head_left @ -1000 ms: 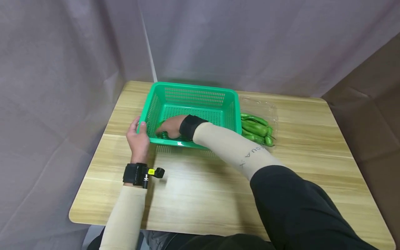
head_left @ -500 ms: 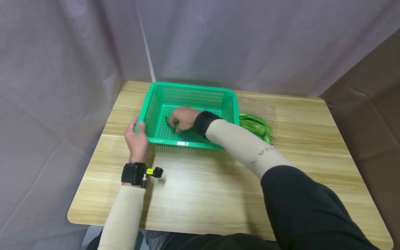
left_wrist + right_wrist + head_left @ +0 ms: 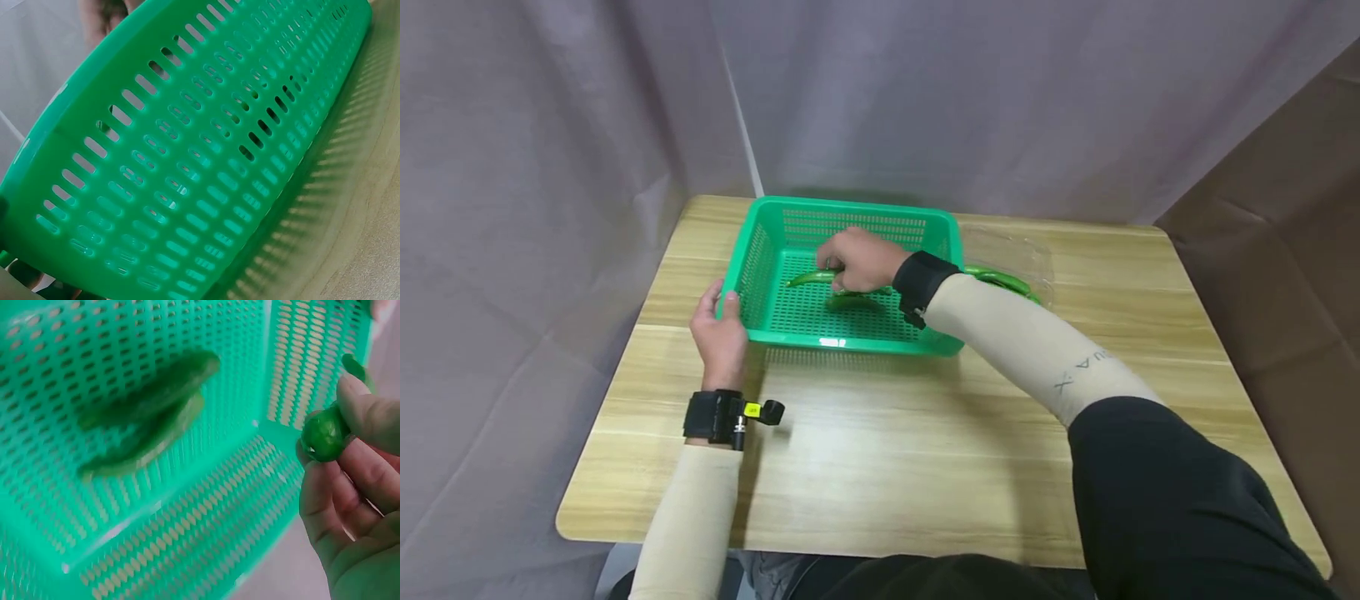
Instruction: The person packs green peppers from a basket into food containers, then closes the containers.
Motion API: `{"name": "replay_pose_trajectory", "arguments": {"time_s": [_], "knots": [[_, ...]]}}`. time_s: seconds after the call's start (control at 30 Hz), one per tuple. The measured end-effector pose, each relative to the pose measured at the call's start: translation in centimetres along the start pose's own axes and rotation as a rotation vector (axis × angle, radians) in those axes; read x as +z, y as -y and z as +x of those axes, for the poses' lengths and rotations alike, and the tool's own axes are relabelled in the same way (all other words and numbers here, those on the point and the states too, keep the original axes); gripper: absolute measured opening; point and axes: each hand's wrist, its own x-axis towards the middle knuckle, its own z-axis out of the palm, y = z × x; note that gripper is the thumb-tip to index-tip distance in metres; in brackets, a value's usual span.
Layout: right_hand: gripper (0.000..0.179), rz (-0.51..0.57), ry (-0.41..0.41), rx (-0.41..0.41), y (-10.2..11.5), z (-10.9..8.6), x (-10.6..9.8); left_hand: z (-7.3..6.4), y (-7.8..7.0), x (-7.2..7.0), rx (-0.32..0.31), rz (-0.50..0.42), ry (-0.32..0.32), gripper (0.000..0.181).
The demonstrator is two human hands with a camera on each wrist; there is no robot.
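The right hand (image 3: 861, 257) pinches a slender green chili pepper (image 3: 811, 277) between thumb and fingers, held above the inside of a green plastic basket (image 3: 790, 338). In the right wrist view the rounded end of this pepper (image 3: 325, 434) shows between the fingers. Below it, two more green peppers (image 3: 153, 397) lie side by side on the basket's perforated floor, partly covered by the hand in the head view. My left hand (image 3: 721, 343) grips the basket's left end, its thumb over the rim. In the left wrist view the slotted basket wall (image 3: 169, 144) fills most of the picture.
Right of the basket, a clear plastic tray (image 3: 1033, 250) holds more green peppers (image 3: 1003, 279), partly hidden by the right forearm. The wooden table (image 3: 880, 467) extends in front. Grey cloth (image 3: 970, 108) hangs behind it, and a brown panel stands at right.
The right hand has moved from the basket's front left toward its middle and back, lifting the pepper off the basket floor. The left hand keeps its grip on the basket.
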Motion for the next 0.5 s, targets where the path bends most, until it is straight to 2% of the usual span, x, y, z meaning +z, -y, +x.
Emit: {"name": "replay_pose_trajectory", "arguments": {"time_s": [0.17, 0.37, 0.5], "knots": [[0.013, 0.004, -0.068, 0.024, -1.0, -2.9, -2.7, 0.3, -0.3, -0.5, 0.006, 0.002, -0.005, 0.042], [0.035, 0.035, -0.140, 0.097, -3.3, -6.5, -5.0, 0.8, -0.5, -1.4, -0.004, 0.001, -0.011, 0.043], [0.052, 0.073, -0.141, 0.192, -5.1, -8.6, -5.4, 0.9, -0.4, -2.0, -0.011, 0.007, -0.019, 0.045]]}}
